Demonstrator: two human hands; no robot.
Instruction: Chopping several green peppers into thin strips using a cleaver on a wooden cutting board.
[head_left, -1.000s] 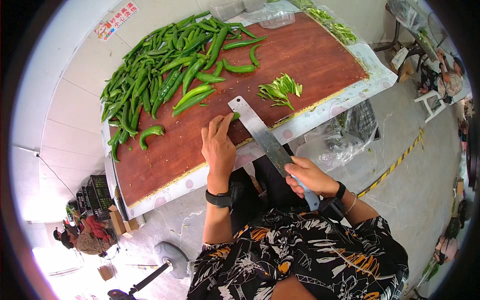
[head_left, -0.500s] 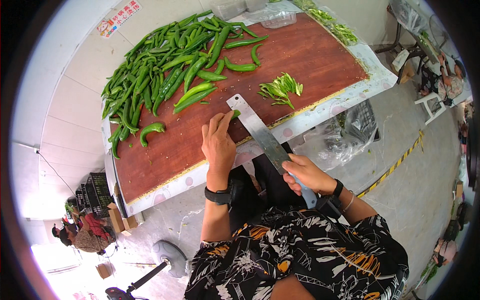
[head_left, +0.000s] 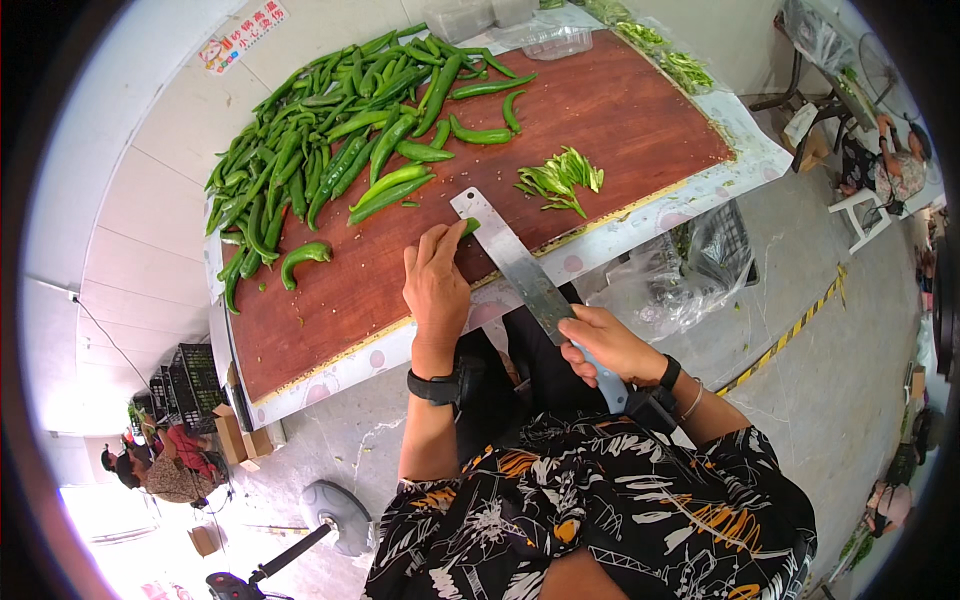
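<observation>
Under the curled fingers of my left hand [head_left: 437, 280], a green chili pepper [head_left: 471, 227] is pressed on the reddish-brown board [head_left: 620, 110]. Only the pepper's end shows past the fingertips. My right hand [head_left: 598, 345] grips the blue handle of a kitchen knife [head_left: 512, 258]. Its long broad blade lies over the board's near edge, its far end close beside the pepper tip. Slivers of cut green pepper [head_left: 560, 182] sit in a small heap right of the blade. Beyond my left hand spreads a large pile of whole green peppers [head_left: 340, 130].
Clear plastic boxes [head_left: 557, 42] stand at the board's far edge. More cut greens [head_left: 685, 70] lie at the far right. Below the table's right side is a plastic-lined crate [head_left: 690, 262]. Black crates [head_left: 195, 385] and cardboard boxes [head_left: 240, 437] stand at left; people sit farther off.
My right hand and the knife handle have shifted slightly left and up. The left hand stays on the pepper, almost unmoved.
</observation>
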